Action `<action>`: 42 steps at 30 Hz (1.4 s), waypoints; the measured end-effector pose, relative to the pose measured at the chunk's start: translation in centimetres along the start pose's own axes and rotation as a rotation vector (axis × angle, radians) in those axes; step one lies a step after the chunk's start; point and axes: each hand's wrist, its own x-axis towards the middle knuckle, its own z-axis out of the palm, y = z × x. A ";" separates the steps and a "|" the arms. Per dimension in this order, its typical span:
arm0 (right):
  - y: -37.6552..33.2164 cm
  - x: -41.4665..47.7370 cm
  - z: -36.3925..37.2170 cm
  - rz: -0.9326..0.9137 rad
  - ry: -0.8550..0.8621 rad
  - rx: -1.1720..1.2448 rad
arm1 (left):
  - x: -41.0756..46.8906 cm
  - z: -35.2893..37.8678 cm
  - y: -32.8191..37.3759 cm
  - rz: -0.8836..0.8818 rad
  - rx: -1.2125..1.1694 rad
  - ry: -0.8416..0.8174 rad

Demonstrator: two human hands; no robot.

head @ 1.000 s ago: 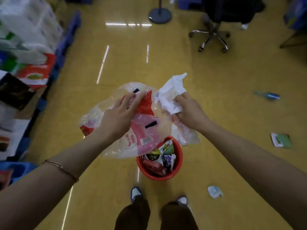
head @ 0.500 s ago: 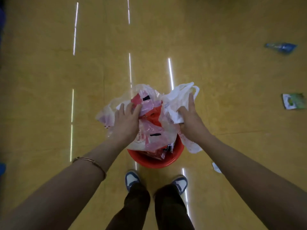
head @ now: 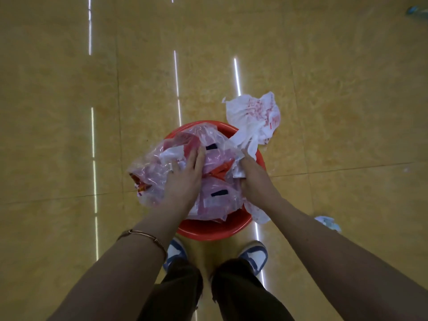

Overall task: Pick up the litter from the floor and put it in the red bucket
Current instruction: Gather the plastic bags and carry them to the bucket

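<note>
The red bucket [head: 213,231] stands on the floor just in front of my feet. A large clear plastic bag with pink and red print [head: 215,200] fills its mouth and bulges over the left rim. My left hand [head: 185,177] lies flat on top of that bag, fingers straight, pressing down. My right hand [head: 253,179] grips a crumpled white plastic bag [head: 253,117] at the bucket's right rim; its upper part sticks out beyond the far rim. The bucket's earlier contents are hidden under the plastic.
The floor is glossy yellow tile with light streaks. A small crumpled white-and-blue wrapper [head: 328,223] lies on the floor to the right of the bucket. A blue piece of litter [head: 415,10] shows at the top right corner. My shoes [head: 254,256] stand right behind the bucket.
Both hands have come down from above the bucket, bringing the plastic bags into its mouth. My left hand has flattened onto the clear bag. The view has tilted straight down.
</note>
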 end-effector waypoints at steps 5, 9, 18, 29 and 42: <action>2.0 1.0 3.2 -0.068 -0.013 -0.158 | 1.9 4.0 0.5 -0.054 0.047 -0.116; 2.1 1.8 4.0 -0.045 -0.006 -0.424 | 2.9 5.9 1.1 -0.098 0.040 -0.176; 3.8 6.3 6.1 0.035 -0.220 -0.684 | 7.4 8.3 0.7 -0.141 0.111 -0.139; 3.9 1.6 2.2 -0.021 -0.165 -0.495 | 8.0 4.9 -0.7 -0.074 -0.038 -0.353; -1.4 -3.8 -6.9 0.141 -0.100 -0.303 | 0.2 -4.7 0.8 0.087 -0.045 -0.214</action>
